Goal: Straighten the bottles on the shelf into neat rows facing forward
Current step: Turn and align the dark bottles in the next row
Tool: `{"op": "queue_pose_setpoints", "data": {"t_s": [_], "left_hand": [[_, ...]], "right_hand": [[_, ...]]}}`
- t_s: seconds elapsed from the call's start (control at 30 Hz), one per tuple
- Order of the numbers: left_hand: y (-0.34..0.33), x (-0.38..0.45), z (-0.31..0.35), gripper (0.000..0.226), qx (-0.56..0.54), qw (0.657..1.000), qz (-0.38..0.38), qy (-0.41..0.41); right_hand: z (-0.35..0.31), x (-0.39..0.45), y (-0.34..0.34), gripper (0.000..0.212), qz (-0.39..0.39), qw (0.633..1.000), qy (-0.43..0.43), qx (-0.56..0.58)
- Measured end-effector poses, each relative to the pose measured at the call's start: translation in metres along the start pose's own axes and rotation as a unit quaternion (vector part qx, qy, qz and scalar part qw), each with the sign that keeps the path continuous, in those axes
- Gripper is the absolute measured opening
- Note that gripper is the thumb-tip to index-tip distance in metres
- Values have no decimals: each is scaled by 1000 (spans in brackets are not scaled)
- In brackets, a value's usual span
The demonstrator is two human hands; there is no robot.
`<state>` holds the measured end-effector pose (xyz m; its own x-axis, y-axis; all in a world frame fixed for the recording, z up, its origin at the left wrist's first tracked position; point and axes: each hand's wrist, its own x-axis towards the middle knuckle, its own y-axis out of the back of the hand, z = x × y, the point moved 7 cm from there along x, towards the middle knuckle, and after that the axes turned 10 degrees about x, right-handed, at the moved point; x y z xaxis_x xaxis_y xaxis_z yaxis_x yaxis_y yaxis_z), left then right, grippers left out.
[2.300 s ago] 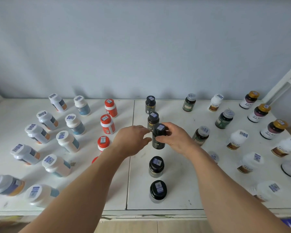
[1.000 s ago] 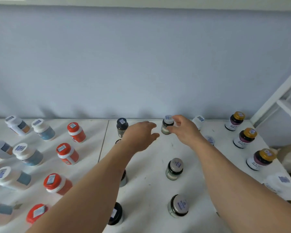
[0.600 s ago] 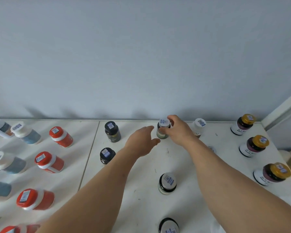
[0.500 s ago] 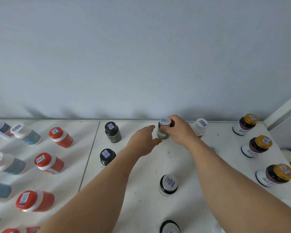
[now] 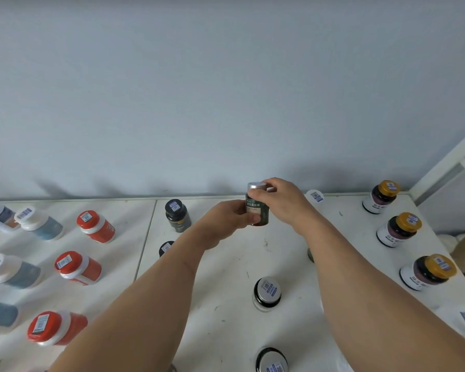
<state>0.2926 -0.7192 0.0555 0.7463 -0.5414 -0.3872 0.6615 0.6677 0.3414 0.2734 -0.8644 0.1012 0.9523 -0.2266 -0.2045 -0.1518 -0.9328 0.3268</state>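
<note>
Both hands hold the green bottle (image 5: 257, 210) at the far row: the right hand (image 5: 282, 202) pinches its silver cap, the left hand (image 5: 227, 220) grips its body. Facing it forward looks like the step in hand (label already toward the viewer); next comes setting it down in line with the dark bottle (image 5: 177, 215) to its left.

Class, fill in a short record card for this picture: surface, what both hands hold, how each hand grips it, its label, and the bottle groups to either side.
surface: white shelf against a blue-grey wall
held item: green bottle, silver cap, back row
left hand: fingers round the bottle's body
right hand: fingers round the cap
label: faces the camera
left groups: red-cap bottles, white-cap bottles
right group: gold-cap bottles
near the held bottle: black-cap bottle
</note>
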Motion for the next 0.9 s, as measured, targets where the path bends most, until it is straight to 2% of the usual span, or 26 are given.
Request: {"op": "queue_pose_setpoints", "data": {"t_s": [0.13,0.27,0.37,0.4,0.47,0.57,0.63,0.7,0.9], "left_hand": [[-3,1,2,24,-52,998,-30,-12],[-3,0,8,25,-50,998,-43,-19],[4,3,6,29,57,998,7,-8],[8,5,4,37,136,990,31,0],[14,6,3,57,311,947,73,9],[17,2,11,56,492,864,103,-21],[15,0,13,50,542,832,110,-47],[13,-2,12,47,564,815,118,-60],[11,-8,4,43,578,802,132,-67]], "right_hand": [[-3,-2,2,42,4,1000,0,-14],[-7,-1,5,42,6,1000,6,-16],[-3,1,4,40,0,1000,11,-3],[0,2,3,38,-3,1000,15,0],[10,6,-2,33,-11,1000,18,-1],[28,11,-8,30,-11,1000,15,-1],[38,12,-13,31,-11,1000,14,-4],[46,11,-19,35,-12,1000,12,-3],[53,9,-25,48,-12,1000,4,3]]}}
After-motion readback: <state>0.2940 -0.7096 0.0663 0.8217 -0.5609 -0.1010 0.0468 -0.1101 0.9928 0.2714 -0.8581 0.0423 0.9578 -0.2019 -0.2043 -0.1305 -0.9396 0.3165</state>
